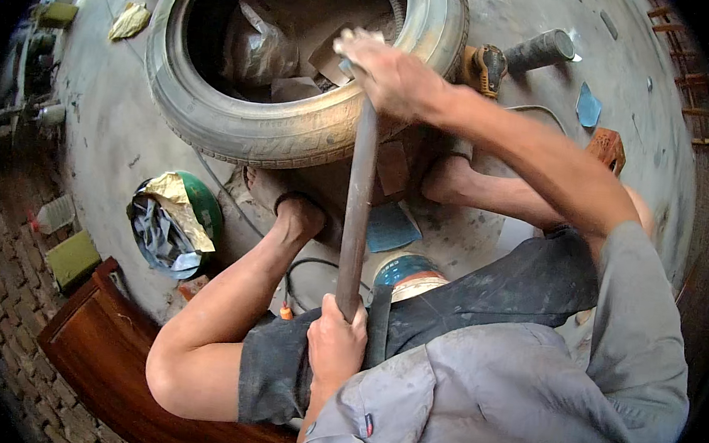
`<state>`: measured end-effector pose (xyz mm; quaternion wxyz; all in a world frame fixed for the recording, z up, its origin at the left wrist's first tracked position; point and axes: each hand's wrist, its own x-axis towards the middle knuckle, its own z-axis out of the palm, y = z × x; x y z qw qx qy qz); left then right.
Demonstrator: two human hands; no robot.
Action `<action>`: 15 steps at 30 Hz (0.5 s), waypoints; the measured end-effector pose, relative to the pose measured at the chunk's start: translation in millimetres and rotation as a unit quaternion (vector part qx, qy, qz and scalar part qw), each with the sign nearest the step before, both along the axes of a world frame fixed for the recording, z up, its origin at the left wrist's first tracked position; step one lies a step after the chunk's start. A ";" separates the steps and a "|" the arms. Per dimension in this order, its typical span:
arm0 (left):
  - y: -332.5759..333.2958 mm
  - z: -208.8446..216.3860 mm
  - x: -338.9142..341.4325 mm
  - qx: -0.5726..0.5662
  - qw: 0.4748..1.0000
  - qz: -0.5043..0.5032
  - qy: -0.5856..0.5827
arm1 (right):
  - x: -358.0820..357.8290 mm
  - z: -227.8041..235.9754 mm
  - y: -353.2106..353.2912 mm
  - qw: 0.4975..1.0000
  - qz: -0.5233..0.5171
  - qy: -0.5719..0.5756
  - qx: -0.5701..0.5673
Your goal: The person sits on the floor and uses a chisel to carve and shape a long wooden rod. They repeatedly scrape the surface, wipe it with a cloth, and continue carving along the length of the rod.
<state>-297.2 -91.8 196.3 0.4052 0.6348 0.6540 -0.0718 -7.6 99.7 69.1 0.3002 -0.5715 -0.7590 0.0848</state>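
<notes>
L hand [335, 341] grips bar [357, 213] low | R hand [389, 73] clamps top, at tyre [295, 129] rim | keep bar steady (feet braced).

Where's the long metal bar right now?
In the head view the bar runs upright through the centre, its top gripped by the right hand at the tyre rim, its lower end in the left hand.
</notes>
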 end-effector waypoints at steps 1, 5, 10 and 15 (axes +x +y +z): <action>-2.8 -10.2 3.1 -0.011 1.000 -0.021 -0.003 | 13.7 0.2 9.0 0.999 0.000 0.021 0.030; 0.4 -9.1 12.3 -0.043 0.998 -0.041 -0.013 | 4.2 -31.5 38.2 0.984 0.068 -0.103 0.128; 2.5 -1.3 1.8 -0.067 0.997 0.012 0.022 | -146.0 31.6 -42.3 0.992 0.088 0.033 0.079; 2.1 -4.5 4.5 -0.076 0.997 0.010 -0.002 | -124.3 26.4 -47.0 0.990 0.111 0.081 0.044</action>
